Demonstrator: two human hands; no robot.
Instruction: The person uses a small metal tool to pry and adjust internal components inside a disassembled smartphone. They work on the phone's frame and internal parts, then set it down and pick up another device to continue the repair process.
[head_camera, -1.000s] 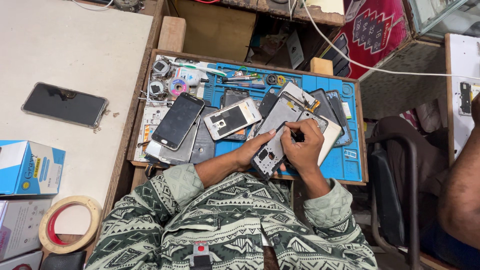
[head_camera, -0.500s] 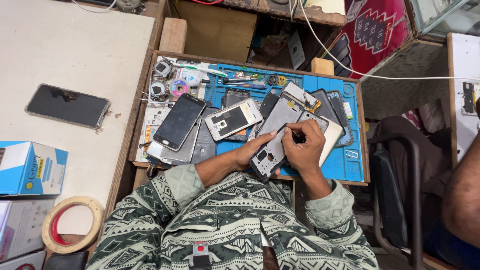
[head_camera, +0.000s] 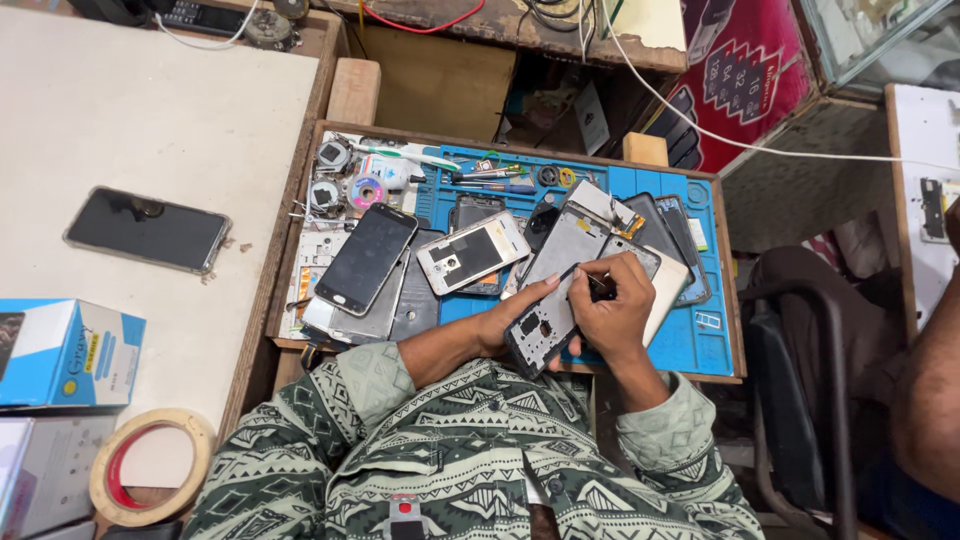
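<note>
Cluttered repair bench, blue work mat (head_camera: 690, 345) in a wooden tray.
Left hand (head_camera: 515, 312): fingers closed round an opened phone frame (head_camera: 540, 330), held tilted over the near edge of the mat.
Right hand (head_camera: 610, 315): fingers pinched together on a small dark tool (head_camera: 598, 290), tip against the frame.
On mat: black phone (head_camera: 366, 258) at left, white-backed phone (head_camera: 473, 252) just right of it, further loose phone parts beyond.
Left tabletop: dark phone (head_camera: 148, 229), blue box (head_camera: 62, 352), tape roll (head_camera: 150, 466) near
</note>
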